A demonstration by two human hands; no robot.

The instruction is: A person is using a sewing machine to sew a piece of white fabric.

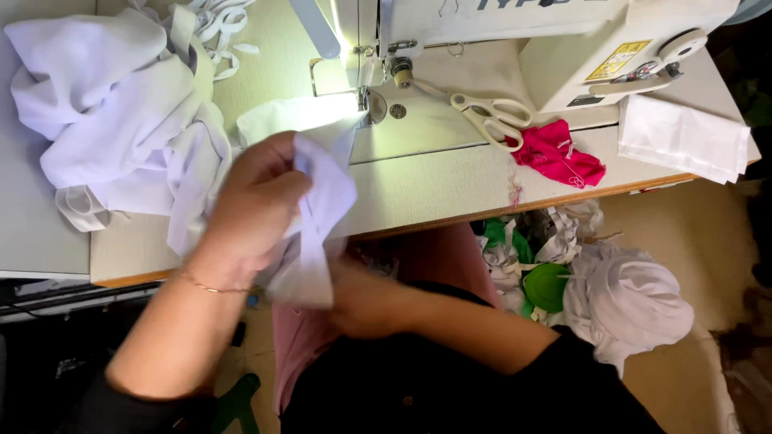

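Brightly lit across the far half, dim along the near edge; strongest light from a small lamp under the sewing machine (515, 40), throwing a glaring, washed-out patch on the white cloth (322, 185) beside the needle; detail in that patch lost to overexposure. Soft, short shadows under the scissors (492, 119) and the pink scrap (559, 154); deep shadow under the table (434, 189) at near left, almost black. Motion blur on the left hand (253, 209) and on the cloth it grips; right hand (362, 301) dim and soft below the table edge. Slight wide-angle bending of the table edge toward the right; mild softness throughout.
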